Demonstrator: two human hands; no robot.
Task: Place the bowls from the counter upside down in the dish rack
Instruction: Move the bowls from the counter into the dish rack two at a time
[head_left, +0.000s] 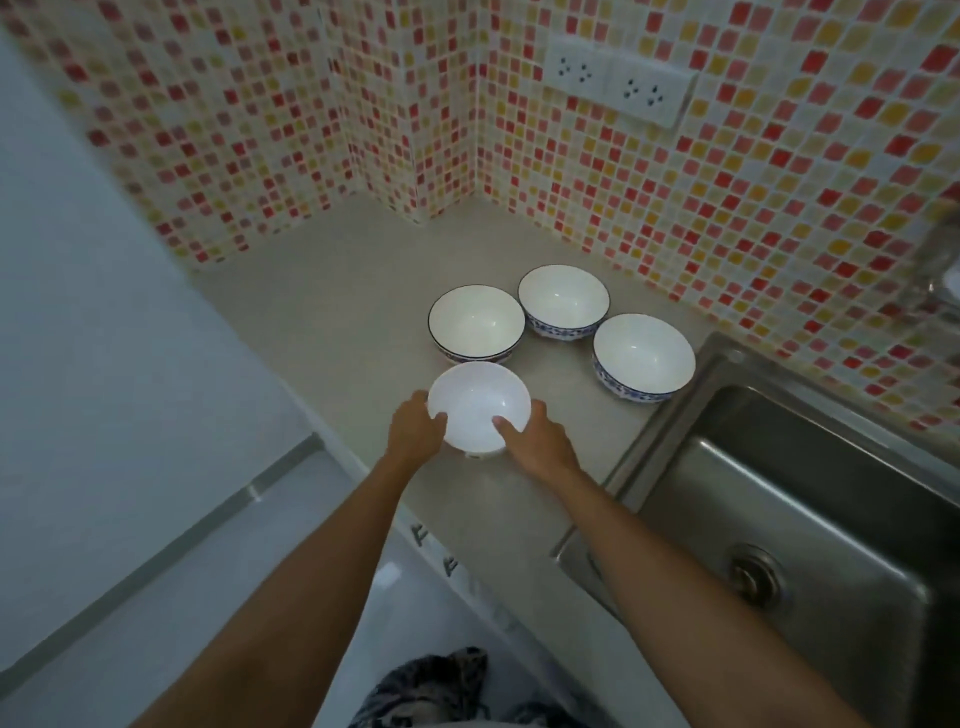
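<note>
Several white bowls stand upright on the beige counter (337, 312). The nearest bowl (475, 397) is plain white and sits between my hands. My left hand (415, 434) grips its left rim with the thumb inside. On the right rim, my right hand (535, 441) holds on, one finger reaching into the bowl. Behind it stand three bowls with dark rims and blue patterns outside: one at the left (475, 322), one at the back (563, 301), one at the right (644, 356). No dish rack is in view.
A steel sink (810, 519) with a drain (753, 574) lies to the right of the counter. Mosaic-tiled walls close the corner behind, with two wall sockets (618, 85) at the upper right. The counter's front edge runs diagonally at the lower left, floor below.
</note>
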